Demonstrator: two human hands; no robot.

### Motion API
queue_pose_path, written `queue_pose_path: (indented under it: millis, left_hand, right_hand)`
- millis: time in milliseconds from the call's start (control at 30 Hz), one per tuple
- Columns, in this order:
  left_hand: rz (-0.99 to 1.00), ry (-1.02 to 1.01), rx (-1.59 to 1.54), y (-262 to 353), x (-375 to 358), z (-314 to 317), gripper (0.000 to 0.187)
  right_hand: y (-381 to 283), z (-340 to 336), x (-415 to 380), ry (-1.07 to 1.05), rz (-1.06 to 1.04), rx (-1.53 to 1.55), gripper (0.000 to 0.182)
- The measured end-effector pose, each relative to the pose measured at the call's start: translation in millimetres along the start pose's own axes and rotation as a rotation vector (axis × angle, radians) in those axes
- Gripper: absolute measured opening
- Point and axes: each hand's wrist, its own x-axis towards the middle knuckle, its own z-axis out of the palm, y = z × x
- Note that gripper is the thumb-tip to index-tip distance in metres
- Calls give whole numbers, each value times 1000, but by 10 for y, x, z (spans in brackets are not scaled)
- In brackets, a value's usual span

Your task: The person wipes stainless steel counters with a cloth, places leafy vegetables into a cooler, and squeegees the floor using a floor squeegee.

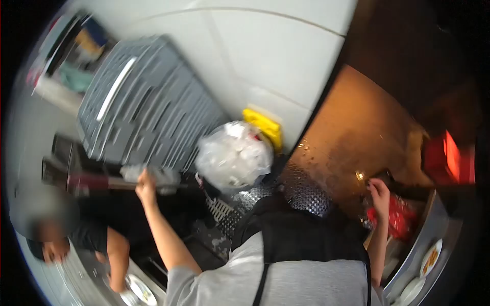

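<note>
the left hand [146,189] is curled, its fingers bunched against or just in front of a clear plastic bundle [166,176]; blur hides whether it grips it. the right hand [378,193] is loosely bent, fingertips toward the doorway side, near a red plastic bag [400,218]; whether it pinches anything, i cannot tell. the bundle's long axis runs roughly left to right, dipping slightly at the right end, by the foot of a stack of grey crates [148,102]. a bin [235,155] lined with clear plastic stands between the hands, beside a yellow object [264,127] at the white wall [270,51]. the floor is wet, patterned metal [309,198], turning brownish orange beyond the wall. a co-worker [94,239] leans at lower left near a plate [141,289]; a plate of food [432,257] sits on the right-hand counter [421,245].
</note>
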Motion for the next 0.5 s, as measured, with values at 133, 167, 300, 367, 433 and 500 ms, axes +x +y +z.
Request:
queue_pose_path:
  millis: [133,167,300,367,433,500]
  left_hand:
    - [43,107,64,-120,206,176,29]
    - [51,74,81,-56,361,157,34]
    - [116,197,238,499,405,494,44]
    - [88,401,406,606,332,643,43]
    - [36,488,557,720,128,835,47]
    - [152,581,731,428,98,846,59]
  right_hand:
    - [56,-183,191,-6,2,-166,19]
    - [51,-284,207,-4,26,-233,20]
    - [428,-663,110,92,169,-311,22]
    - [712,-878,59,22,214,-390,25]
    - [1054,-1108,55,-47,260,-415,26]
    - [1208,-1395,160,-124,260,-454,27]
